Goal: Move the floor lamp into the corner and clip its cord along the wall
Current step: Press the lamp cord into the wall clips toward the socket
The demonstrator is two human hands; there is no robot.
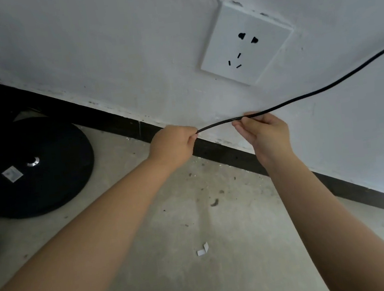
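The floor lamp's round black base (31, 167) sits on the concrete floor in the corner at the left, with a silver button and a white label on top. Its thin black cord (312, 93) stretches across the white wall from the right edge down to my hands. My left hand (174, 145) pinches the cord between closed fingers just above the black skirting. My right hand (264, 129) holds the same cord a short way to the right, fingers curled around it. No clip is visible on the wall.
A white wall socket (246, 42) sits on the white wall (127, 56) above my hands, with nothing plugged in. A black skirting board (225, 152) runs diagonally along the wall's foot. A small white paper scrap (202, 250) and dark debris lie on the concrete floor (202, 277).
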